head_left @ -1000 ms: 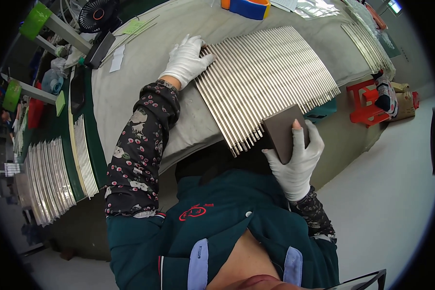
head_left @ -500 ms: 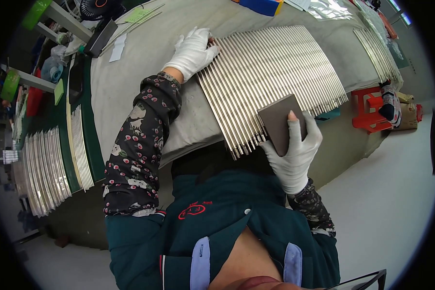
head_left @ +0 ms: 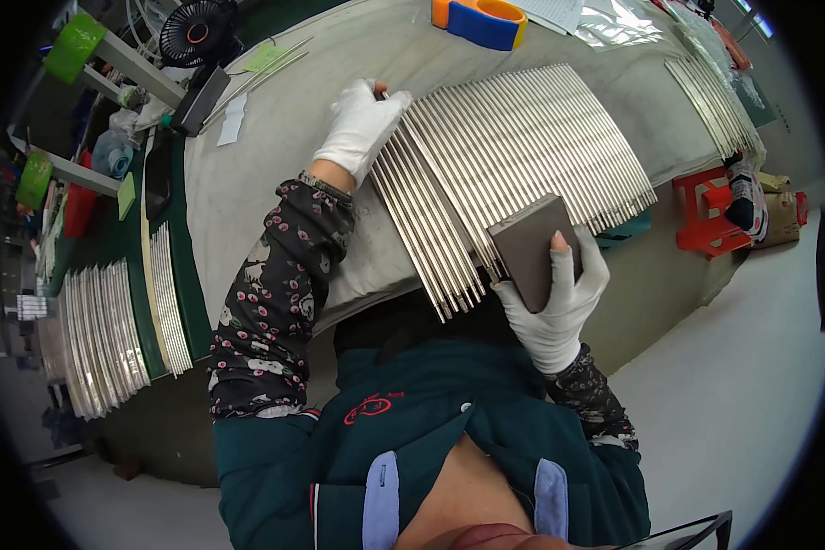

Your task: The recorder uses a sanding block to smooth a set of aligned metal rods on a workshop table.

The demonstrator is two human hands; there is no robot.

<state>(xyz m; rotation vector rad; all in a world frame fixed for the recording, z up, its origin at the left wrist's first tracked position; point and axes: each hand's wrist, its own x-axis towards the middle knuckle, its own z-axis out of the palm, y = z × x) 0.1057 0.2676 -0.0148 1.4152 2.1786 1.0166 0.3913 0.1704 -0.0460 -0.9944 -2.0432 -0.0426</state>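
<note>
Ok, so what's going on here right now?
The person's white-gloved left hand is at the far ends of a small group of metal rods on the table. A narrow gap sets these apart from the bigger group. The gloved right hand holds a dark block by the bigger group's near ends.

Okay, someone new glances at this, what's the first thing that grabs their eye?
Probably the broad row of shiny metal rods in the middle of the table, with a gap setting a narrower bunch apart on its left. Next come the white gloves: the left hand near that bunch's far end, the right hand holding a dark block by the rods' near ends.
</note>
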